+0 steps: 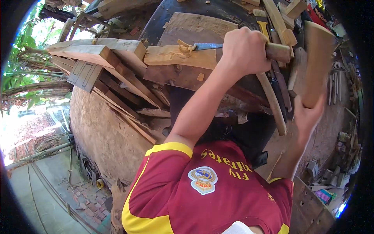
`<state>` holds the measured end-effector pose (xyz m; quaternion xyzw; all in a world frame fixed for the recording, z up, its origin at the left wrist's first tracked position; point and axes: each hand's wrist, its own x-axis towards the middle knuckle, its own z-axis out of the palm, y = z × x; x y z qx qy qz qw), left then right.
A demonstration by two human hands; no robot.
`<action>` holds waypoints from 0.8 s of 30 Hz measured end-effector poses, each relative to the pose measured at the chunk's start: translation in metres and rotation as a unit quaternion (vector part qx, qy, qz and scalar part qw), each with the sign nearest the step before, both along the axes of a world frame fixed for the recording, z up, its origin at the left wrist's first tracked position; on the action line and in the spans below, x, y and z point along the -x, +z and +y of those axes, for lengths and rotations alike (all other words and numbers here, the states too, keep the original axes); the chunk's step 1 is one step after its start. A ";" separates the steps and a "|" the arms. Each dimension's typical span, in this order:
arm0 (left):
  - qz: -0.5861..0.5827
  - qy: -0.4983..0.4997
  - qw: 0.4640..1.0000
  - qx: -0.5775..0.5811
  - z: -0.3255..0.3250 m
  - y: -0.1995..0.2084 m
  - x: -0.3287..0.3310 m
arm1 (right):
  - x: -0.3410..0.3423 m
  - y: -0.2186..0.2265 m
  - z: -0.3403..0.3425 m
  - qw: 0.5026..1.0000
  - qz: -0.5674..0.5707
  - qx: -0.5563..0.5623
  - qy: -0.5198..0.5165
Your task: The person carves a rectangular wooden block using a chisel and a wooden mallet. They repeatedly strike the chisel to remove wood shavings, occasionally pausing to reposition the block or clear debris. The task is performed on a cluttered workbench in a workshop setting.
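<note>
My left hand is closed round the wooden handle of a chisel. The blade points left and lies low over a pale wooden block. A curled shaving sits at its tip. At the right, my right hand grips the lower end of a wooden mallet, raised and smeared by motion. The mallet is apart from the butt of the chisel handle, to the right of it. Under the block is a wider dark board, with a small wood chip on it.
Long timber pieces lean at the left of the bench. A yellow-handled brush, a curved wooden handle and other tools lie right of my left hand. Wood offcuts crowd the far right. Another board lies behind the block.
</note>
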<state>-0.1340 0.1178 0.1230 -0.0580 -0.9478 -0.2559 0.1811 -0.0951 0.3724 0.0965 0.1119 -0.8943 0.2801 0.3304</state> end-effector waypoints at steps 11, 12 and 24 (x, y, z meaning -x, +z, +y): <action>-0.004 -0.007 1.000 0.020 0.003 -0.001 0.004 | -0.023 -0.025 -0.027 0.991 -0.129 -0.023 -0.025; -0.002 -0.006 1.000 0.014 0.005 -0.002 0.003 | -0.025 -0.018 -0.033 0.974 -0.178 0.101 0.094; 0.019 0.002 1.000 -0.024 0.004 0.001 0.005 | 0.010 0.007 0.069 0.734 -0.057 0.672 -0.080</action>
